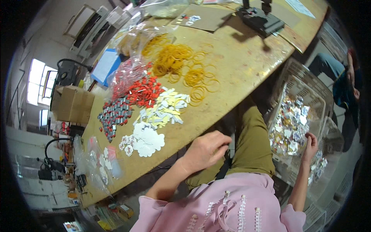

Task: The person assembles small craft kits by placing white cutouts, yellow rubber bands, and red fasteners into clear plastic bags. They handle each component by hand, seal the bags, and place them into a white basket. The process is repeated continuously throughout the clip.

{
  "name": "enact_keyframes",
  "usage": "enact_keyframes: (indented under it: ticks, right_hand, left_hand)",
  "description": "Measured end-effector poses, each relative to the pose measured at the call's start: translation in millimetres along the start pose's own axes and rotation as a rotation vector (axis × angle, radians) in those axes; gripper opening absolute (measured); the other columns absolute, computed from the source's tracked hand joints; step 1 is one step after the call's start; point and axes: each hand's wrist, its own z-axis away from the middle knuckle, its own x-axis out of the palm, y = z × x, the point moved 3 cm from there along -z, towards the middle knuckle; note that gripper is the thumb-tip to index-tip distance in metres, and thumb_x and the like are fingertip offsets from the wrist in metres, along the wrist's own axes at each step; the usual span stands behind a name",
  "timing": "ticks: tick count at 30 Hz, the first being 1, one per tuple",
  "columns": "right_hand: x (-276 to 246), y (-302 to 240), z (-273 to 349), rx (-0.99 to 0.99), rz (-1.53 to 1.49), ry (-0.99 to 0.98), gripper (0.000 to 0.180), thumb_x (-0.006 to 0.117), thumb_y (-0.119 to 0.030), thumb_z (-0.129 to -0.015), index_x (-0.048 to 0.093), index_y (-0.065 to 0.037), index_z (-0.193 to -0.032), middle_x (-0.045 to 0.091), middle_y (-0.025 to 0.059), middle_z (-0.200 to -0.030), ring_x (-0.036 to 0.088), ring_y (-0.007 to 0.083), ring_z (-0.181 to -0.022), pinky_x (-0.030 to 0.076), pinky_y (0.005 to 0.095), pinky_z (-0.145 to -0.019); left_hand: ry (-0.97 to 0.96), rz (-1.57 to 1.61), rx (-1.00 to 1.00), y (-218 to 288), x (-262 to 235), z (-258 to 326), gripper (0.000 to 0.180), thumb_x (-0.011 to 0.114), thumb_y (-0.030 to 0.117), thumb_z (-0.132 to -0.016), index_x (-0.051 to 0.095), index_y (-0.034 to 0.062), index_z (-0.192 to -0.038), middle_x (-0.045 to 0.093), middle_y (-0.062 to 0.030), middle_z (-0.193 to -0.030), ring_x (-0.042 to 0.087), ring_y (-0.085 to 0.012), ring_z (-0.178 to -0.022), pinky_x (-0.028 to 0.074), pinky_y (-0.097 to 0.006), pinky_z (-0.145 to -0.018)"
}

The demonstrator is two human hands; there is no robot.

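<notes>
My left hand (pixel 206 151) is held above my lap, just off the table's front edge. Its fingers are curled together, and anything inside them is hidden. On the right, my right hand (pixel 310 147) reaches to the side of a plastic basket (pixel 320 98), fingers loosely extended beside the shiny small packets (pixel 290 127) heaped in it. Nothing can be made out in that hand. White scalloped cards (pixel 148 141) lie in a pile on the table nearest my left hand. Behind them are folded white and yellow paper slips (pixel 164 110).
Red-and-grey small parts (pixel 119 110), yellow rubber bands (pixel 172 60) and clear plastic bags (pixel 133 42) spread over the table (pixel 239 73). A black press-like stand (pixel 261 21) is at the far end. Another person (pixel 340 75) sits beyond the basket. A cardboard box (pixel 71 104) stands left.
</notes>
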Motion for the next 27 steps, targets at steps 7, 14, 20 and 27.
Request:
enact_keyframes:
  ticks: [7,14,20,27]
  right_hand:
    - [130,-140,5,-0.212,-0.220,-0.242,0.018,0.048,-0.002,-0.101,0.064,-0.001,-0.110,0.068,0.0062,-0.104,0.063,0.0127,-0.097,0.049,0.0275,-0.089]
    - [208,-220,28,-0.381,-0.310,-0.407,0.015,0.052,-0.003,-0.100,0.063,0.002,-0.110,0.069,0.0105,-0.098,0.067,0.0161,-0.087,0.052,0.0301,-0.086]
    - [236,-238,25,-0.347,-0.404,-0.424,0.017,0.052,-0.003,-0.101,0.063,0.003,-0.112,0.069,0.0107,-0.096,0.066,0.0161,-0.084,0.054,0.0303,-0.080]
    - [266,-239,17,-0.289,-0.478,-0.466,0.016,0.054,-0.004,-0.100,0.062,0.003,-0.112,0.068,0.0108,-0.097,0.065,0.0169,-0.083,0.054,0.0309,-0.079]
  left_hand:
    - [0.238,-0.488,0.030,-65,-106,-68,0.075,0.073,0.019,-0.075,0.044,0.0138,-0.144,0.034,-0.0232,-0.151,0.038,-0.0417,-0.136,0.035,-0.048,-0.112]
    - [0.034,-0.664,-0.158,-179,-158,-135,0.114,0.087,0.051,-0.060,0.026,0.0339,-0.154,0.014,-0.0263,-0.159,0.020,-0.0548,-0.142,0.026,-0.058,-0.116]
    - [-0.225,-0.625,-0.361,-198,-167,-179,0.106,0.084,0.059,-0.060,0.035,0.0358,-0.151,0.014,-0.0268,-0.160,0.019,-0.0508,-0.145,0.027,-0.057,-0.116]
    - [-0.218,-0.636,-0.281,-218,-188,-195,0.065,0.073,0.030,-0.079,0.051,0.0200,-0.139,0.045,-0.0223,-0.141,0.046,-0.0411,-0.129,0.042,-0.045,-0.108]
